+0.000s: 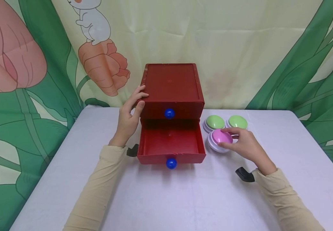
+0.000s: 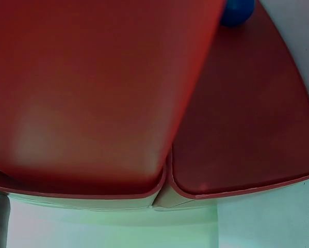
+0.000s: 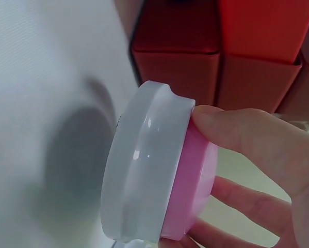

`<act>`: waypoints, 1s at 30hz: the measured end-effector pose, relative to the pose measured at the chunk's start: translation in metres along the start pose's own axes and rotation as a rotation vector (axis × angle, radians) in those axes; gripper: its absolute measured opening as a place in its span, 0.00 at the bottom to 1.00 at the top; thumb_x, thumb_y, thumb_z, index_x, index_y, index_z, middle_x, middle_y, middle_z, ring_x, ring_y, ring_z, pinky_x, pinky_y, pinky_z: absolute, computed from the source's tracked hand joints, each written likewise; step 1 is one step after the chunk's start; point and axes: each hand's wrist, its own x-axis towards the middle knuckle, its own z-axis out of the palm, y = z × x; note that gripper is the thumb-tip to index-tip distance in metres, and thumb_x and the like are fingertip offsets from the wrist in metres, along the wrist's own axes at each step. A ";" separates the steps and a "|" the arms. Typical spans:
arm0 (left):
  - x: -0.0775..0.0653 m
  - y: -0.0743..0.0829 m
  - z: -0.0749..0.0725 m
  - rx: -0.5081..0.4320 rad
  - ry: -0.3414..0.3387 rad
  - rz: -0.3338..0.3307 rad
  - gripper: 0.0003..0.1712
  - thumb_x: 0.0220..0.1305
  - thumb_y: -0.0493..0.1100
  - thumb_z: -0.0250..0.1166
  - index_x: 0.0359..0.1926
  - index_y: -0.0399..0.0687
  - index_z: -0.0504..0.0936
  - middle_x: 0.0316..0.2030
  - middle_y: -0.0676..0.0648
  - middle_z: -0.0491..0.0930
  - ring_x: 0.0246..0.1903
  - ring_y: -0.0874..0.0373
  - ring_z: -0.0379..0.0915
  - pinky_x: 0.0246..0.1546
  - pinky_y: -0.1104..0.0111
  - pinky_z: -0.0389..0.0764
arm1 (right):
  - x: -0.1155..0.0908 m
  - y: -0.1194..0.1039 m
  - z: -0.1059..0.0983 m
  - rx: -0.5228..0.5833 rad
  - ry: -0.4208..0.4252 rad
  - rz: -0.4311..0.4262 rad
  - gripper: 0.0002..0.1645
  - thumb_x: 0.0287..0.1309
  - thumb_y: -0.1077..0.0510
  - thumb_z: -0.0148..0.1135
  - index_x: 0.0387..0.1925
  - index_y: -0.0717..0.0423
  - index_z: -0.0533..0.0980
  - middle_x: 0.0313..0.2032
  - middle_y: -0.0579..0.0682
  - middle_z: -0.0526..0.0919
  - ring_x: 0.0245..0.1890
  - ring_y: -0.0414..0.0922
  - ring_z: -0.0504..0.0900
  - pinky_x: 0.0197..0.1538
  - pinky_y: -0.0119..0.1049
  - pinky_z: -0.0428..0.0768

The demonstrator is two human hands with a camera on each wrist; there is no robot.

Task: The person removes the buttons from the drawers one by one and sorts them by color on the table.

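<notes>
In the head view, my right hand (image 1: pixel 244 142) pinches a round push button (image 1: pixel 222 137) with a pink dome on a white base. The right wrist view shows my thumb on the dome's edge and the button (image 3: pixel 144 165) tilted, with its shadow apart from it on the cloth. My left hand (image 1: pixel 128 118) rests against the left side of a red two-drawer cabinet (image 1: pixel 170 83), fingertips at its upper edge. The lower drawer (image 1: pixel 170 158) stands pulled out, with nothing visible inside; the upper drawer (image 1: pixel 183 110) is closed. Each has a blue round knob.
Two green-domed push buttons (image 1: pixel 215 122) (image 1: pixel 237 122) sit on the white tablecloth (image 1: pixel 183 199) right of the cabinet, behind the pink one. A printed curtain (image 1: pixel 227 54) hangs behind the table.
</notes>
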 end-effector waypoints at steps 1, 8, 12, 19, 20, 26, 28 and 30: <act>0.000 0.000 0.000 0.001 0.000 0.002 0.17 0.73 0.37 0.54 0.58 0.35 0.77 0.69 0.39 0.68 0.74 0.49 0.56 0.64 0.58 0.74 | 0.000 0.001 0.001 -0.004 0.000 -0.001 0.32 0.51 0.55 0.75 0.56 0.65 0.78 0.49 0.65 0.84 0.47 0.64 0.83 0.48 0.55 0.83; -0.001 0.001 -0.002 0.008 0.004 0.004 0.17 0.73 0.37 0.55 0.58 0.35 0.77 0.69 0.39 0.68 0.73 0.50 0.57 0.63 0.64 0.75 | 0.003 0.008 0.009 -0.027 -0.013 -0.007 0.32 0.50 0.56 0.76 0.56 0.65 0.79 0.48 0.64 0.84 0.47 0.64 0.83 0.48 0.55 0.83; -0.001 0.002 -0.002 0.010 -0.001 0.004 0.17 0.73 0.37 0.55 0.58 0.34 0.76 0.69 0.38 0.68 0.73 0.50 0.57 0.63 0.59 0.75 | 0.004 0.009 0.012 -0.052 -0.023 -0.008 0.32 0.49 0.56 0.77 0.55 0.65 0.79 0.47 0.64 0.84 0.46 0.63 0.82 0.47 0.54 0.83; 0.001 0.003 -0.001 0.008 -0.008 0.003 0.17 0.73 0.36 0.54 0.58 0.34 0.76 0.69 0.39 0.68 0.74 0.49 0.56 0.63 0.52 0.75 | 0.005 0.007 0.016 -0.069 -0.014 -0.030 0.31 0.48 0.58 0.77 0.53 0.67 0.79 0.46 0.64 0.85 0.45 0.62 0.82 0.47 0.55 0.83; 0.000 0.003 -0.001 0.008 -0.008 0.004 0.17 0.73 0.35 0.54 0.58 0.34 0.76 0.69 0.39 0.68 0.74 0.49 0.56 0.63 0.52 0.74 | 0.005 0.007 0.017 -0.072 -0.011 -0.030 0.31 0.48 0.57 0.77 0.53 0.67 0.79 0.46 0.63 0.85 0.45 0.62 0.81 0.47 0.55 0.83; -0.001 0.003 -0.001 0.010 -0.007 0.009 0.17 0.73 0.35 0.54 0.58 0.33 0.76 0.69 0.38 0.68 0.74 0.47 0.56 0.61 0.50 0.75 | 0.004 0.008 0.021 -0.070 -0.013 -0.013 0.31 0.48 0.57 0.77 0.53 0.66 0.79 0.47 0.63 0.84 0.45 0.60 0.81 0.46 0.53 0.83; -0.001 0.003 -0.001 0.011 -0.008 0.006 0.17 0.72 0.35 0.54 0.58 0.34 0.76 0.69 0.38 0.68 0.74 0.48 0.56 0.62 0.52 0.75 | 0.004 0.007 0.021 -0.067 -0.013 -0.012 0.31 0.48 0.57 0.77 0.53 0.66 0.79 0.47 0.63 0.84 0.45 0.60 0.81 0.47 0.54 0.83; -0.001 0.002 -0.001 0.011 -0.007 0.004 0.17 0.72 0.35 0.54 0.58 0.34 0.76 0.69 0.38 0.68 0.74 0.49 0.56 0.62 0.56 0.76 | 0.004 0.006 0.020 -0.065 -0.009 -0.013 0.30 0.49 0.56 0.77 0.53 0.66 0.79 0.48 0.63 0.83 0.46 0.60 0.81 0.48 0.55 0.83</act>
